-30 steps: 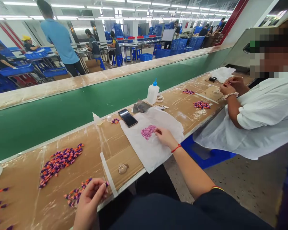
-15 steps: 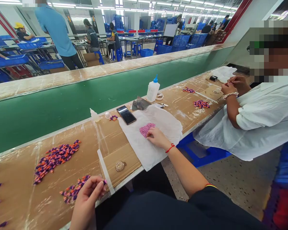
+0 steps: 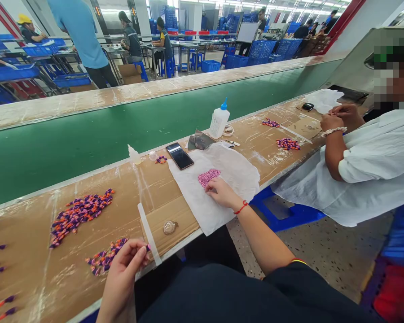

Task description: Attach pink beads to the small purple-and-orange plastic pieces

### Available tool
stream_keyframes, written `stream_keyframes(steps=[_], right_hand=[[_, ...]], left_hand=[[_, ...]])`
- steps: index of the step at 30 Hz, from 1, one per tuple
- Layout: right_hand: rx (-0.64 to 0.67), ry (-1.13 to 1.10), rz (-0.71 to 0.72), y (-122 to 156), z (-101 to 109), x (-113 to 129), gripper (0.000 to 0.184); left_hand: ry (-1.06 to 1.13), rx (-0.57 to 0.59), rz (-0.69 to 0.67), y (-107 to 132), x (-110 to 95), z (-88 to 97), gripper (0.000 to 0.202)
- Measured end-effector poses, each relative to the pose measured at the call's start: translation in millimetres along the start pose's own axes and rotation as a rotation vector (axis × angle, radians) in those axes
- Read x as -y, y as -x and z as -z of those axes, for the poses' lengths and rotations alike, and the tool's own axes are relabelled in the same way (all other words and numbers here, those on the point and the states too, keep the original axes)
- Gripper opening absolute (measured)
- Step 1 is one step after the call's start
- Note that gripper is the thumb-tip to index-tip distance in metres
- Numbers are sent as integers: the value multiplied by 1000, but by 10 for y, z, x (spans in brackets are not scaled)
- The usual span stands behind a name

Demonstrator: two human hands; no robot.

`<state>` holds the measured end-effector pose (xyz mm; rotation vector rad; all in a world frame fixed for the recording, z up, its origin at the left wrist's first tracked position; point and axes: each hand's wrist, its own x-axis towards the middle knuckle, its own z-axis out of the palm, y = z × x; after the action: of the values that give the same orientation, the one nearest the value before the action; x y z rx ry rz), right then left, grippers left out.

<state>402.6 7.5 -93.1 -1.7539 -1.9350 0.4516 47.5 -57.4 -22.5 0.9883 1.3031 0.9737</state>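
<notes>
My left hand (image 3: 129, 262) is closed in a pinch on a small purple-and-pink piece (image 3: 148, 247), which shows only at the fingertips. Beside that hand lies a small pile of purple, pink and orange pieces (image 3: 104, 258), partly covered by it. My right hand (image 3: 221, 193), a red cord at its wrist, rests low over a white cloth (image 3: 237, 163). Its thumb and forefinger are pinched together at the near edge of a heap of tiny pink beads (image 3: 208, 177); whatever is between them is too small to see. A small clear round dish (image 3: 169, 227) sits on cardboard between my hands.
Along the table stand a blue-capped bottle (image 3: 219, 120), a phone (image 3: 179, 155) and a small dropper bottle (image 3: 133, 155). A larger coloured pile (image 3: 82, 213) lies left. Beyond runs a green belt (image 3: 104, 139). A co-worker in white (image 3: 373, 152) sits at right, hands over the table.
The camera view has shifted slightly. My right fingertips have drawn back a little from the bead heap toward me. My left hand keeps its pinch.
</notes>
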Motion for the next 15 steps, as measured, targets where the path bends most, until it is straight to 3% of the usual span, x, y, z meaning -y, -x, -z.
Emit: stream_keyframes(steps=[9, 15], right_hand=[[2, -37, -23, -1, 39, 59, 8], [-13, -120, -51, -90, -8, 161, 25]], left_hand=[[21, -27, 7, 34, -42, -61, 40], [5, -24, -19, 32, -34, -44, 39]])
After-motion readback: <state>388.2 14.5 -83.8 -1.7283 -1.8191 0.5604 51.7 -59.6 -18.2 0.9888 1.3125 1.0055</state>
